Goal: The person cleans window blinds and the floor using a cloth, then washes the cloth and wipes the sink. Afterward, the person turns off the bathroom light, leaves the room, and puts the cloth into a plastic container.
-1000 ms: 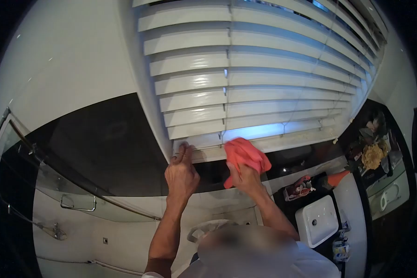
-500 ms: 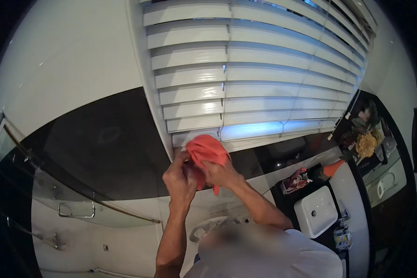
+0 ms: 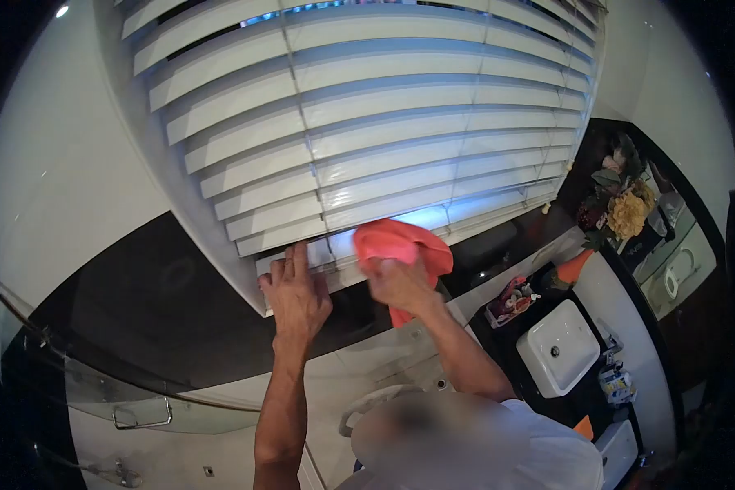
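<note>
Your right hand (image 3: pixel 404 284) grips the coral cloth (image 3: pixel 420 245), which is bunched against the lower edge of the Venetian blind (image 3: pixel 384 155), with a loose tail hanging below your palm. Motion blur and the folds hide just how those fingers are set. Your left hand (image 3: pixel 296 296) is at the blind's lower left end, its fingers (image 3: pixel 300 261) stretched upward, the thumb apart from them; you don't seem to be pinching anything there.

To wipe well, let the left fingertips steady the bottom slat (image 3: pixel 279 257), since a hanging slat would probably swing under the rub. Stroke lengthwise rather than across, with light, even pressure so the slat does not bend. Ease off where the ladder cord (image 3: pixel 306 122) crosses, as the cloth could snag on it. Folding the tail into your palm should give a flatter pad and better control.
</note>
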The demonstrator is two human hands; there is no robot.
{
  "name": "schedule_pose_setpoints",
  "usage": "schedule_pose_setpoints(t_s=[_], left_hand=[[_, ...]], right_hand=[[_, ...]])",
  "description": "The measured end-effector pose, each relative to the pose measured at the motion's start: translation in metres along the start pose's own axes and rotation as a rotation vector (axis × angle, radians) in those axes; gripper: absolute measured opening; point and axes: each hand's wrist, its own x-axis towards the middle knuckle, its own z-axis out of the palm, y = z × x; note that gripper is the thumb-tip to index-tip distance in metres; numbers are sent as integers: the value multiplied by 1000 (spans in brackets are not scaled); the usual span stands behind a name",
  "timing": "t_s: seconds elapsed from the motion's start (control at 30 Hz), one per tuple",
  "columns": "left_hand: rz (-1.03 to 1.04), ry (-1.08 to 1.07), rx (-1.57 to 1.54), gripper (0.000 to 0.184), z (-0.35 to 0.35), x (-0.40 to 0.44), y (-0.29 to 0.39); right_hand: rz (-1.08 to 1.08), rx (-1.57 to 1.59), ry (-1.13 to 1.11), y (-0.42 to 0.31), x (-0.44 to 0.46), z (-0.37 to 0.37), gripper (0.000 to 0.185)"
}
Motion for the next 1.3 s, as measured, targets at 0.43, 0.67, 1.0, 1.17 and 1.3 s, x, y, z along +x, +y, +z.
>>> schedule_pose_setpoints(t_s=[0.43,0.67,1.0,1.17,1.3], left_hand=[[2,-20,-34,54,22,9,-12],[-100,25,-9,35,29,7,-14],[-84,30,-58,38,23,9,-6],[-95,67,-13,39,23,12,2],[-99,59,30,39,27,13,-2]], right_hand=[[-93,-159,-177,19,12,35,41],[276,111,-74,54,-8,-23,51],[426,-31,207,189,-22,-70,44],[-104,79,435,156,-3,-54,38],[301,-117,95,205,5,-89,38]])
